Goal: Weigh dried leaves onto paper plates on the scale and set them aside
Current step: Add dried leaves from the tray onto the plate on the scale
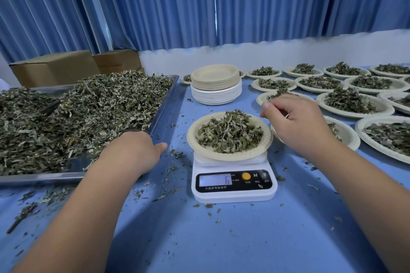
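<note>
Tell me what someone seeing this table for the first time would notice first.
The eye lands first on the paper plate heaped with dried leaves, sitting on the white scale at the centre. Left of it, a metal tray holds a big loose pile of the same leaves. To the right, rows of filled plates cover the blue table.

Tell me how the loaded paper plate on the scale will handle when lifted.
Probably very light: the paper plate holds only loose dried leaves. Its thin rim may flex if gripped on one side. Tilting would likely spill leaves, since the heap rises above the rim.
</note>
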